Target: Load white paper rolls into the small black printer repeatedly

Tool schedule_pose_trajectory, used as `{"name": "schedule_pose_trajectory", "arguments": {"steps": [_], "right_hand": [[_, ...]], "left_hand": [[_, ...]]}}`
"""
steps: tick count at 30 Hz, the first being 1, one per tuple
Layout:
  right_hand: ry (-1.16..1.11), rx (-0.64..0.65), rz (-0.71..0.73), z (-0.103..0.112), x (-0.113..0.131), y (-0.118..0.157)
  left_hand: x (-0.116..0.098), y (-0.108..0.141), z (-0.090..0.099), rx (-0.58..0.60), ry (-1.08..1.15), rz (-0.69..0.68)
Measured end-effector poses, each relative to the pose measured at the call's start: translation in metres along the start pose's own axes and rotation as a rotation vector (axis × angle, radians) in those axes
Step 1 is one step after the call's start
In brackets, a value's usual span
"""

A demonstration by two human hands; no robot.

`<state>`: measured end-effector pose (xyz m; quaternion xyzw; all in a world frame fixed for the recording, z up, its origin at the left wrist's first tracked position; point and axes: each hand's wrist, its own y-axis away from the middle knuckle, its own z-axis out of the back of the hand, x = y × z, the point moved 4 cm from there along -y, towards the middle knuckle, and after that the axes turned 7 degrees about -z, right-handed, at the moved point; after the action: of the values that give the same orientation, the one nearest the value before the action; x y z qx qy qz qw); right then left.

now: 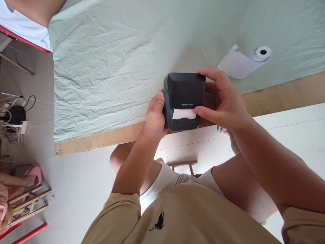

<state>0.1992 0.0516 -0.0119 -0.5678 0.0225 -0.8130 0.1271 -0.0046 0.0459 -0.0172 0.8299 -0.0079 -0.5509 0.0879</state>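
Note:
A black label printer (187, 89) is held up over the table's front edge, its front face towards me. A short strip of white paper (183, 114) sticks out of its slot. My left hand (156, 113) is closed around the printer's left side, thumb along the edge. On the other side, my right hand (223, 96) has its index finger on the top right corner and its thumb by the right end of the paper strip. Whether that thumb presses on the paper or just the casing, I cannot tell.
A partly unrolled white paper roll (261, 54) lies on the pale green tablecloth (106, 67), right of the printer. Bare wood (101, 139) shows along the table's front edge. Tangled cables (15, 118) and a wooden rack-like frame (30, 206) are at left, near other people's limbs.

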Motion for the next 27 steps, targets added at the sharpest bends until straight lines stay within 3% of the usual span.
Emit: {"name": "schedule_pose_trajectory", "arguments": {"steps": [6, 11, 13, 17, 21, 24, 27], "right_hand": [[0.123, -0.232, 0.097, 0.010, 0.022, 0.001], [-0.020, -0.560, 0.155, 0.010, 0.044, -0.002], [-0.001, -0.592, 0.188, 0.010, 0.050, -0.005], [0.367, -0.353, 0.167, 0.007, 0.059, -0.011], [0.722, -0.028, 0.004, 0.003, 0.060, -0.014], [0.679, 0.061, -0.037, 0.006, 0.064, -0.015], [0.410, 0.071, -0.089, 0.017, 0.068, -0.015]], "left_hand": [[0.000, 0.000, -0.007, 0.064, 0.061, 0.120], [0.002, 0.003, -0.006, 0.195, 0.000, 0.117], [0.003, 0.004, -0.005, 0.208, -0.016, 0.111], [-0.001, 0.006, -0.008, 0.253, -0.036, 0.063], [-0.006, 0.009, -0.010, 0.263, -0.106, 0.046], [-0.006, 0.010, -0.009, 0.248, -0.120, 0.064], [-0.006, 0.010, -0.008, 0.205, -0.087, 0.085]]}}
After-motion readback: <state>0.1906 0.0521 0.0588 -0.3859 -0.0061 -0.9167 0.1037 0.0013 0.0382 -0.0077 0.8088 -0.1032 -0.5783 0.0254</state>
